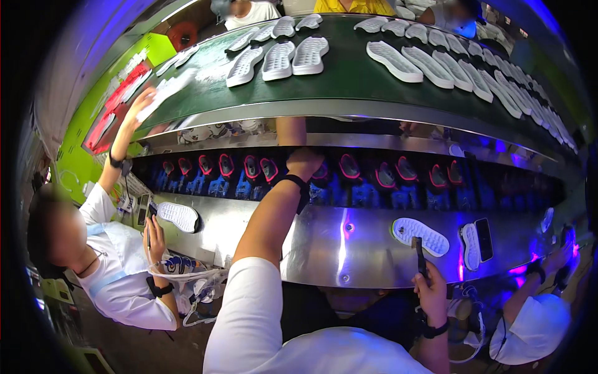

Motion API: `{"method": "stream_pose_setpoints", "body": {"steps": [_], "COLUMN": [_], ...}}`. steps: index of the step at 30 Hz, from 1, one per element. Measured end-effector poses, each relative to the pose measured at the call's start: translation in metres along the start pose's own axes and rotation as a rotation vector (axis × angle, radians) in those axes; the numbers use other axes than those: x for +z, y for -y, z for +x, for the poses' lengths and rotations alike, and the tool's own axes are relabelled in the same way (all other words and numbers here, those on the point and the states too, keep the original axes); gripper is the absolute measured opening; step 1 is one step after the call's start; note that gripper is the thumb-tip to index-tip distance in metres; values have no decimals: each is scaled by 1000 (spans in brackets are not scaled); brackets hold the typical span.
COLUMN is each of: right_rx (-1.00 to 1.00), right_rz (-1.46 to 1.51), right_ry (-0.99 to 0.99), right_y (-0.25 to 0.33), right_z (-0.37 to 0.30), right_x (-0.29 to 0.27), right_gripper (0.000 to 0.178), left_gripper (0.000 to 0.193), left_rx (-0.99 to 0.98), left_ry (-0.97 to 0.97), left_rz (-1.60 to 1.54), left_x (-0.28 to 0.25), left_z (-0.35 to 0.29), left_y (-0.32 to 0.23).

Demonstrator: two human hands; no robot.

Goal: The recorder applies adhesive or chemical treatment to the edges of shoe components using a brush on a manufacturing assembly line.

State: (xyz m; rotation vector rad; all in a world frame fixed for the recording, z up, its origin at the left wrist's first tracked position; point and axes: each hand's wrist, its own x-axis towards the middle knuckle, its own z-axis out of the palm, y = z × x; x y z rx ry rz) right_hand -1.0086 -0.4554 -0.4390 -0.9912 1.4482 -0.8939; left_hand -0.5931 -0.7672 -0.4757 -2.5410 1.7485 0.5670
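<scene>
My left arm stretches forward to the row of dark shoe uppers (349, 166) with glowing pink rims. My left hand (304, 163) is closed among them, its fingertips hidden; what it grips cannot be made out. Low on the right, my right hand (431, 290) is wrapped around the dark handle of a brush (420, 252). The brush head points up, over the lower edge of a white shoe sole (422, 235) lying on the metal bench (311, 243); whether they touch is unclear.
Beyond the uppers runs a green conveyor belt (346, 87) carrying many white soles (279, 61). A smaller sole (471, 247) and a phone-like black device (483, 239) lie at right. Another sole (179, 216) lies left. Co-workers sit at left (118, 274) and right (536, 318).
</scene>
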Motion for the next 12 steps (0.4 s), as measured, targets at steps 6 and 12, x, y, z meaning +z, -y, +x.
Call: {"method": "stream_pose_setpoints", "body": {"steps": [6,12], "right_rx": [19,81], "right_rz": [-38,-75], "right_ry": [44,-71], "right_y": [-1,-9], "right_z": [-8,-22], "right_x": [-16,-47], "right_gripper": [41,43], "left_gripper": [63,65], "left_rx": [129,208], "left_ry": [-48,-459], "left_rz": [20,43], "left_x": [29,58], "left_z": [42,32], "left_y": [32,-88]}}
